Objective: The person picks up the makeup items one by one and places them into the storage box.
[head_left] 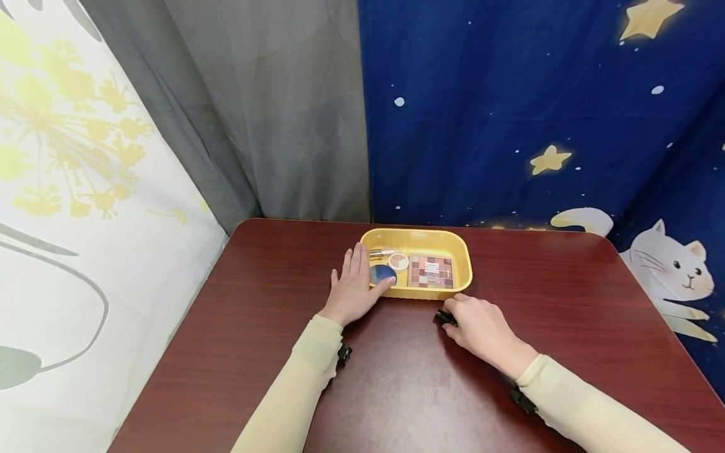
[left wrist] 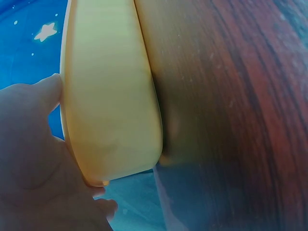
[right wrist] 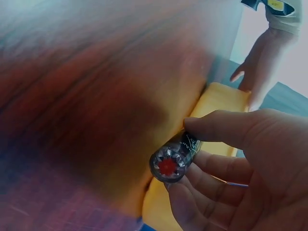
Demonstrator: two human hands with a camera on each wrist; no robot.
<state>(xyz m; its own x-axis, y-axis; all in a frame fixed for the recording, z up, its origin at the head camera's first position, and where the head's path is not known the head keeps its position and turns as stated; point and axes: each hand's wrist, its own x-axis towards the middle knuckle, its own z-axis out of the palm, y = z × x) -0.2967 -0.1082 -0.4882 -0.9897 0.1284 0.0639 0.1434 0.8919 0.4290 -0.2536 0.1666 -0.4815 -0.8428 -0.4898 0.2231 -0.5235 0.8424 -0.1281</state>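
Observation:
A yellow tray (head_left: 463, 264) sits near the table's far edge. Inside lie an eyeshadow palette (head_left: 431, 272), a small round compact (head_left: 398, 262), a dark blue disc (head_left: 382, 274) and slim tubes (head_left: 382, 253). My left hand (head_left: 352, 290) rests along the tray's left end with fingers straight, its thumb over the near rim; in the left wrist view the thumb touches the rim. Just in front of the tray, my right hand (head_left: 478, 325) pinches a black lipstick tube (right wrist: 175, 156) between thumb and fingers. Its clear faceted end, red at the centre, faces the right wrist camera.
The dark red-brown table (head_left: 272, 321) spreads around the tray on all sides. Behind it hang a grey curtain (head_left: 306, 126) and a blue curtain (head_left: 481, 94) with stars. A white patterned cloth (head_left: 102, 264) is at the left.

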